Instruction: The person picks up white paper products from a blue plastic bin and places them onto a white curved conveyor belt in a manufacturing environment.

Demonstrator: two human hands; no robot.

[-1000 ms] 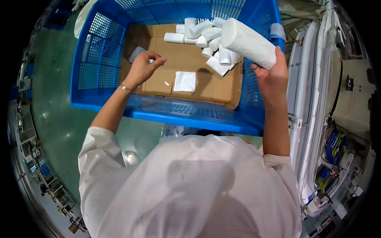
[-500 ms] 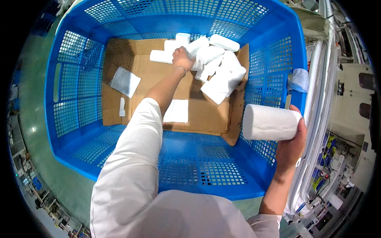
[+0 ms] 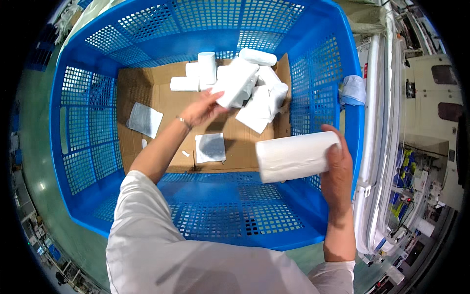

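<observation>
A: Specify the left grip.

B: The left hand (image 3: 201, 111) pinches the lower end of a tilted roll (image 3: 237, 84), white, between thumb and fingers. The roll overlaps the pile (image 3: 262, 98) of white pieces in view; contact with it cannot be determined.

A: Specify the right grip.

B: The right hand (image 3: 338, 169) is closed on the right end of a second roll (image 3: 293, 154), also white, thumb on its near face. This roll extends leftward over the near right part of the blue crate (image 3: 293, 238).

A: Identify the crate's contents.

B: Cardboard (image 3: 171, 105) lines the floor. The pile occupies the far right portion. A white sheet (image 3: 210, 147) lies flat near the front edge; a greyish sheet (image 3: 145, 120) lies at left.
</observation>
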